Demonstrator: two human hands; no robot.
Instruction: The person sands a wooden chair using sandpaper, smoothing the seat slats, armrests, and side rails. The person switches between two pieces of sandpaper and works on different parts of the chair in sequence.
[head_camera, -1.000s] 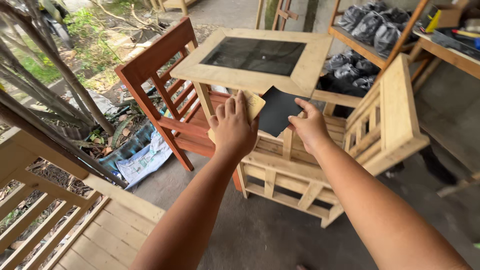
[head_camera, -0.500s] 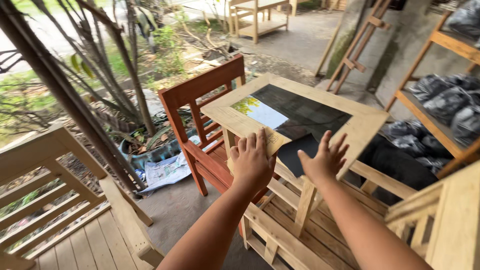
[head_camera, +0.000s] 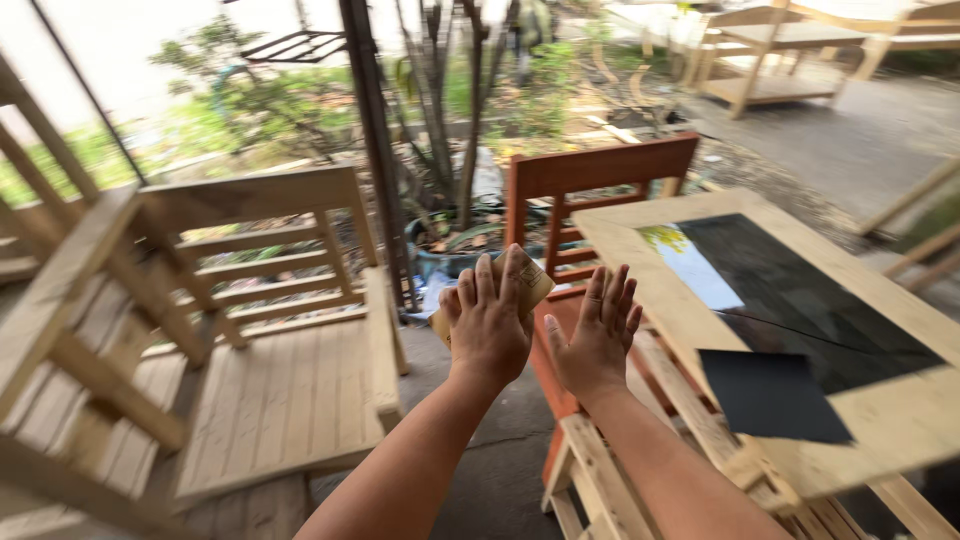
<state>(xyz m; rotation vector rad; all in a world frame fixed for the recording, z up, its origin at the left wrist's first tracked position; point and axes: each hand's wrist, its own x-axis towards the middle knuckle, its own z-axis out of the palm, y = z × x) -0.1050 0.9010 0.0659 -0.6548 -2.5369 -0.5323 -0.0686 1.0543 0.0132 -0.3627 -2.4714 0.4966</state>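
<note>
A pale wooden table (head_camera: 905, 425) with a dark glass inset fills the 3 o'clock side; a black sheet (head_camera: 770, 397) lies flat on its near edge. At 9 o'clock stands an unpainted slatted bench (head_camera: 270, 370), and at 12 o'clock an orange-red chair (head_camera: 590, 172). The left hand (head_camera: 490, 325) presses a tan sandpaper piece (head_camera: 528, 277), its grip closed on it, the long axis tilted toward 1 o'clock. The right hand (head_camera: 598, 335) is spread open, its grip released.

Both hands (head_camera: 540, 330) lifted off the table (head_camera: 640, 260), sandpaper sheet (head_camera: 772, 397) left lying there
</note>
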